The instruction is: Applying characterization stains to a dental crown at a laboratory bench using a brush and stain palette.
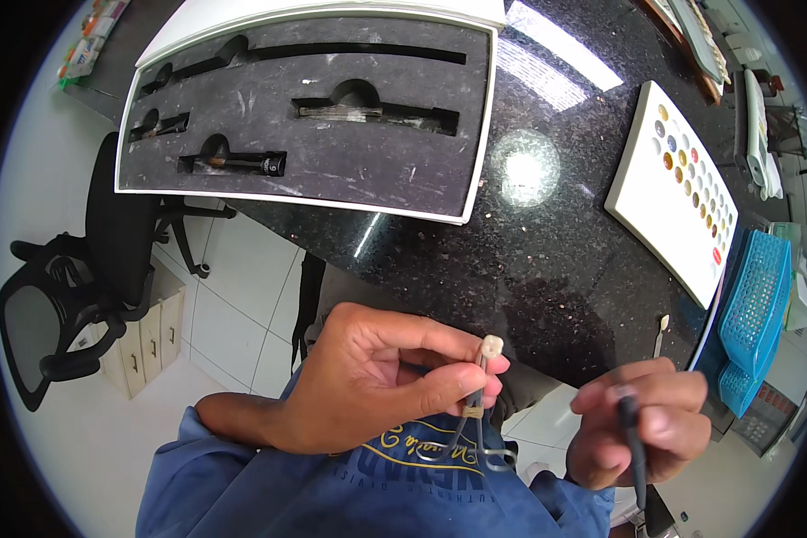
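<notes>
My left hand (350, 386) is closed around a metal clamp-like holder (472, 414) with looped handles and a tan band. A small cream tooth-shaped piece (492, 347) sits at its top, beside my left fingertips. To the right, my right hand (655, 417) grips a slim black tool (637, 453), whose tip is hard to make out among the fingers. A pale small piece on a thin stem (663, 325) lies on the counter just beyond that hand.
A white case (386, 161) with foam slots and brushes is at the back of the speckled black counter (412, 269). A white palette (655, 215) of colored wells and blue baskets (755, 296) are at right. A black chair (67, 305) stands at left.
</notes>
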Demonstrator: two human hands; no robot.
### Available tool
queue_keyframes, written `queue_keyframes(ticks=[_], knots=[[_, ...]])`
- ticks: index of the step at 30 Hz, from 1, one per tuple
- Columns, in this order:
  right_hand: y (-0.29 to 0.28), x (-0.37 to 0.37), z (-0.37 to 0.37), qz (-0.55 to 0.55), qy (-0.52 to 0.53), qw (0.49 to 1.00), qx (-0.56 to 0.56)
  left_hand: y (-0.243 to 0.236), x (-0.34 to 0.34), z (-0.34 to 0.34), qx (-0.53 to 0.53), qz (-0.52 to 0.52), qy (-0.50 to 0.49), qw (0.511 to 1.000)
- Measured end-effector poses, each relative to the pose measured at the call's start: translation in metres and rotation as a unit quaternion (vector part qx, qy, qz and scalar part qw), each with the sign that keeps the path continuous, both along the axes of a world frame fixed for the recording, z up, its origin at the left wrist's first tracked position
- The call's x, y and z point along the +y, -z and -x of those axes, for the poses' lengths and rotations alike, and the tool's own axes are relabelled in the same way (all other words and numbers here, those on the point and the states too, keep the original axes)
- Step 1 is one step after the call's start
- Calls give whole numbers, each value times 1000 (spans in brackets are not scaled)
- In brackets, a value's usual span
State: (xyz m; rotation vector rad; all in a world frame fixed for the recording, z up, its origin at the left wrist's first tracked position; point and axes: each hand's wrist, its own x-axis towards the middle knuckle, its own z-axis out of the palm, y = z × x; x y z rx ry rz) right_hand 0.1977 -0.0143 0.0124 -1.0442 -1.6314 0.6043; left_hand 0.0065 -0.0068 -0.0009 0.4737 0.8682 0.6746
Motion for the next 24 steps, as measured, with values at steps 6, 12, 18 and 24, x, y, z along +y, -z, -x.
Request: queue_keyframes(ticks=[6,12,18,24], knots=[[-6,0,-11,-23,-31,997,-60,5,-3,-2,6,-101,-8,995],[-11,4,-23,29,-137,987,-72,-1,0,-3,29,-78,2,996],[-7,1,-18,27,-126,989,-71,-1,0,-1,37,-68,17,997],[-7,0,-13,33,-101,991,-76,-1,1,-1,35,-71,18,997]])
